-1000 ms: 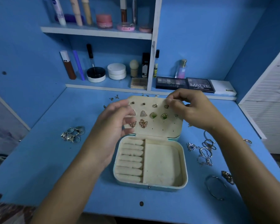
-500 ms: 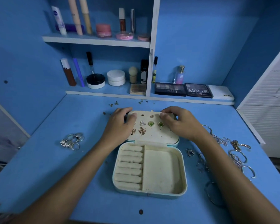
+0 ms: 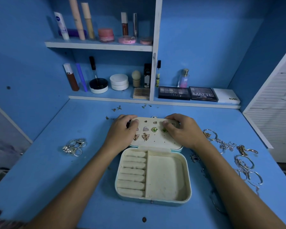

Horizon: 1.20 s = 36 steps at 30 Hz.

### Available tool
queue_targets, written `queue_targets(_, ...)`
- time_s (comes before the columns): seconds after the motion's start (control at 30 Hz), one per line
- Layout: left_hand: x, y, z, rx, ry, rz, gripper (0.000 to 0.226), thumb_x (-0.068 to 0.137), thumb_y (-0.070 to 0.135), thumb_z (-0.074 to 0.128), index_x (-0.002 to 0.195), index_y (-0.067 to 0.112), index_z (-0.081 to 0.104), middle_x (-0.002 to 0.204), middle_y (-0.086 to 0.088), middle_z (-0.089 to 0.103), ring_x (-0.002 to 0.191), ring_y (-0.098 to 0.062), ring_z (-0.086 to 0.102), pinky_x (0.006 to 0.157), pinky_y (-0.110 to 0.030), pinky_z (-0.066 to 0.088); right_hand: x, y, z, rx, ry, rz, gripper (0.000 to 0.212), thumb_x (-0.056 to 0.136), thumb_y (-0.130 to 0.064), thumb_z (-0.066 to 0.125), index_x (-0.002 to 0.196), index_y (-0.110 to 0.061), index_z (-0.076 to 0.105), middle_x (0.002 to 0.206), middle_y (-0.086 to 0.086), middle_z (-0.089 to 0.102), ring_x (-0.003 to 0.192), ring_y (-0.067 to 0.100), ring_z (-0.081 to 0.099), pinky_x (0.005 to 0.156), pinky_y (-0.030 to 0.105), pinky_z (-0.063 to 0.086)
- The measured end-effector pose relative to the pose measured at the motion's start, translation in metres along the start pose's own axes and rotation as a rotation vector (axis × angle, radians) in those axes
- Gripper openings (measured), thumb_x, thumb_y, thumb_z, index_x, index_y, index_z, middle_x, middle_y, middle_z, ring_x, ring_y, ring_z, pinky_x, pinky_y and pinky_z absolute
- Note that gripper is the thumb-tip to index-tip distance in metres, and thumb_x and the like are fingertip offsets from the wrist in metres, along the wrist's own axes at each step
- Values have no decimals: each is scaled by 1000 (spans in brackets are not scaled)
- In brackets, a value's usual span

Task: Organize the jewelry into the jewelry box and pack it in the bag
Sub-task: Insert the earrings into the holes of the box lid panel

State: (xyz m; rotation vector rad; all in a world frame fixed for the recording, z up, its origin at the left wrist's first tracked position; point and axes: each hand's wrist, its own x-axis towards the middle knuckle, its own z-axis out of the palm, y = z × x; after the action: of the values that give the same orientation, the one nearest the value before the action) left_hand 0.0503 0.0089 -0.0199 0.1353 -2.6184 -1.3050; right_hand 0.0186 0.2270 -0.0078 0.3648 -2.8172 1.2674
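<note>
- Lighting: dim, even, blue-tinted.
- Shadows: soft, under the shelf (image 3: pixel 98 46) and beside the box (image 3: pixel 187 185).
- Distortion: wide-angle bending at frame edges.
- Focus: lower-left corner blurred; centre sharp.

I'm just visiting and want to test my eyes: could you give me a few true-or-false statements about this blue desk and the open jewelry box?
1. The cream jewelry box lies open on the blue desk. True.
2. Silver rings fill its padded ring rolls. False: the rolls are bare; the pile of silver rings lies on the desk to the left.
3. Both the left hand and right hand rest on the lid. True.
4. The green stone earrings lie on the shelf. False: they sit in the lid.
</note>
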Motion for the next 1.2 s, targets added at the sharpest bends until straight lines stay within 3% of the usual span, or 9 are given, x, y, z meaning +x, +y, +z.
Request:
queue_targets(0.13, 6, 1, -5, 15, 75, 29, 21, 99, 26, 55, 109, 19, 72, 107, 9, 62, 95, -4, 56, 82, -12, 39, 0, -1, 0, -9, -1, -7, 21, 96, -38, 61, 106, -22, 70, 95, -11, 67, 91, 9, 59, 68, 9, 40)
queue_targets(0.27, 27, -3, -19, 146, 191, 117, 14, 93, 19, 60, 95, 17, 74, 95, 6, 66, 82, -12, 57, 79, -22, 41, 0, -1, 0, -5, 0, -1, 24, 96, -39, 61, 108, -20, 70, 98, -7, 69, 94, 13, 60, 74, 23, 43)
queue_targets(0.5, 72, -21, -32, 435, 216, 104, 13, 89, 18, 62, 96, 16, 73, 101, -6, 66, 105, -33, 52, 84, -38, 47, 0, 0, 0, -6, -13, 2, 26, 96, -40, 60, 109, -20, 70, 99, -6, 69, 95, 13, 61, 74, 22, 43)
queue_targets(0.7, 86, -24, -30, 572, 152, -63, 17, 92, 26, 59, 102, 20, 71, 116, -5, 64, 118, -31, 48, 91, -40, 45, 0, 1, -1, -6, -25, 7, 27, 96, -42, 59, 110, -21, 69, 100, -7, 69, 96, 13, 60, 78, 25, 44)
queue_targets(1.2, 88, -21, -32, 543, 168, -86, 13, 90, 25, 57, 85, 31, 69, 99, 6, 67, 110, -29, 54, 90, -42, 44, 1, 2, -1, -5, -36, 9, 26, 96, -43, 59, 109, -23, 69, 100, -7, 69, 97, 12, 60, 79, 25, 46)
